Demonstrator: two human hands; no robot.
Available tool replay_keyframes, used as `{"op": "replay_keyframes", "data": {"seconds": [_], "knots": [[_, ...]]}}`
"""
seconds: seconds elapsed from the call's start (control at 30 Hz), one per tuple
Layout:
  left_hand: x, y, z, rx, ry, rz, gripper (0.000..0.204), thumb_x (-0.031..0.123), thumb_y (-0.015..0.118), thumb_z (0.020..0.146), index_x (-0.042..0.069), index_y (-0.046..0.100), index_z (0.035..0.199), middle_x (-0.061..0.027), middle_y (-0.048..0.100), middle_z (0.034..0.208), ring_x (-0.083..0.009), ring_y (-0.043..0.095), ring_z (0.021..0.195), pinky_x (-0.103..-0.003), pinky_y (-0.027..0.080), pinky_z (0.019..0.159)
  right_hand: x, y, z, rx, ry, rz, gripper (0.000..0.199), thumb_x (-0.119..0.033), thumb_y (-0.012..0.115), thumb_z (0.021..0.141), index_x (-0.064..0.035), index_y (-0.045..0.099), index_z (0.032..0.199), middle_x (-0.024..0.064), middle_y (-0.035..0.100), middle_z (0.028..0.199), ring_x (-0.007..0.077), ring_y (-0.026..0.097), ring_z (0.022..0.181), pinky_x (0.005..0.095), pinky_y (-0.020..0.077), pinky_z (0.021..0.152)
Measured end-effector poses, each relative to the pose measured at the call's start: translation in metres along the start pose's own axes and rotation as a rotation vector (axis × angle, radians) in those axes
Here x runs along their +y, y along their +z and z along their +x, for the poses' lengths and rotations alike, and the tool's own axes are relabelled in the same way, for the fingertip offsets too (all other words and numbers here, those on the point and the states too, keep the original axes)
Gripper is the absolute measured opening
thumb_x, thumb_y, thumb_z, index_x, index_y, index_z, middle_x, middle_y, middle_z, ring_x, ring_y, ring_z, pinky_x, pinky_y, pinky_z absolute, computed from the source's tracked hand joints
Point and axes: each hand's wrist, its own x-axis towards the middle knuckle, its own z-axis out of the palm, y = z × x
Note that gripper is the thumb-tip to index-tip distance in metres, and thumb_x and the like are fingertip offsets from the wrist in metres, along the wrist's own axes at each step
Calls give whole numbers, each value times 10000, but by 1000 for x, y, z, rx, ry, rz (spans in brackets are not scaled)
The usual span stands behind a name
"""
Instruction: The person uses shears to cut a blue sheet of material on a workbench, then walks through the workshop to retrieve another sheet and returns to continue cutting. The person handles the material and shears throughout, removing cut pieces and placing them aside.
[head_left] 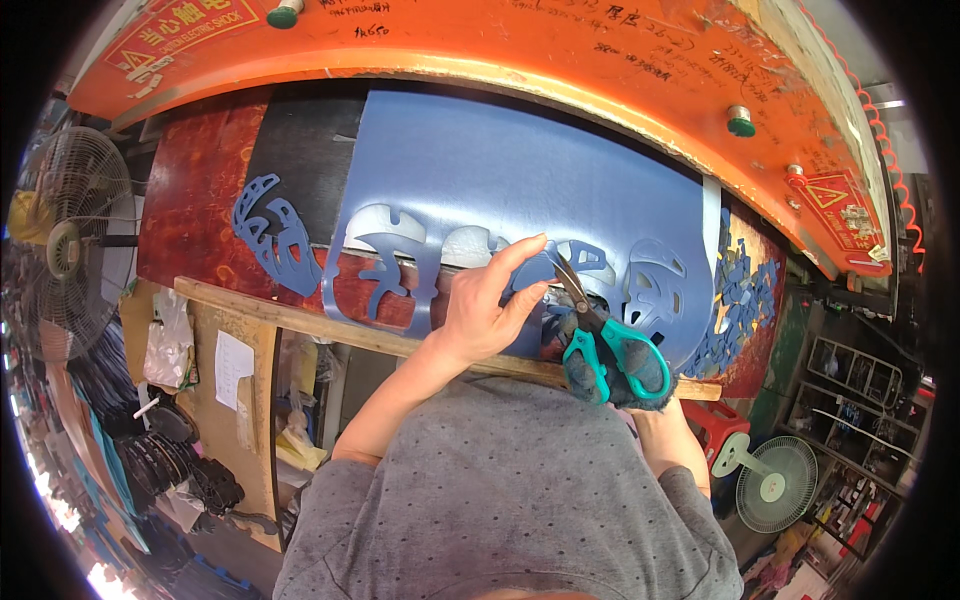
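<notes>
Snipping along the near edge of the bench, your scissors point(600, 335) bite into the blue sheet point(520, 190); your right hand point(620, 375) grips their teal handles, your left hand point(490, 305) presses the sheet flat. Several shapes are already cut out; most of the sheet remains whole.

The person wears a grey short-sleeved shirt point(510, 490) speckled with small dark dots; the right hand point(615, 365) is in a dark, fuzzy glove (frayed at its edges), the left hand point(485, 305) is bare.
</notes>
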Motion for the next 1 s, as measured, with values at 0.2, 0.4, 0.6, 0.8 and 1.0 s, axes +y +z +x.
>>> {"op": "replay_keyframes", "data": {"seconds": [0.2,0.4,0.6,0.8,1.0], "knots": [[0,2,-1,0,-19,-187,439,143,651,836,19,486,1224,-155,653,1008,-270,673,839,-303,518,704,-1,7,1,255,-62,-520,438,-392,530,891,-27,529,1133,71,591,723,124,533,534,227,405,457],[3,-2,-4,-65,-144,-80,431,121,642,835,39,483,1227,-157,636,1058,-257,667,865,-306,516,691,-4,6,-7,63,-146,-678,511,-285,656,813,-62,522,1253,47,595,981,112,573,800,233,471,637],[-2,-3,-2,-86,-19,-65,438,119,642,830,42,477,1229,-151,639,1051,-266,667,831,-308,516,675,-3,7,-4,102,-31,-447,592,-340,692,789,-59,491,1269,51,587,941,107,556,693,204,431,503],[-2,-2,-4,-96,-84,-228,440,134,641,846,42,471,1241,-110,671,979,-172,669,797,-268,502,638,-7,15,-5,93,-49,-549,576,-321,679,807,-60,481,1280,47,582,942,107,549,668,207,428,498],[4,-13,0,-190,-340,-375,464,200,652,858,32,477,1253,-32,654,850,-56,592,711,-201,451,595,-2,7,-7,190,9,-515,547,-256,695,794,-61,506,1269,46,594,994,110,565,698,209,448,537]]}}
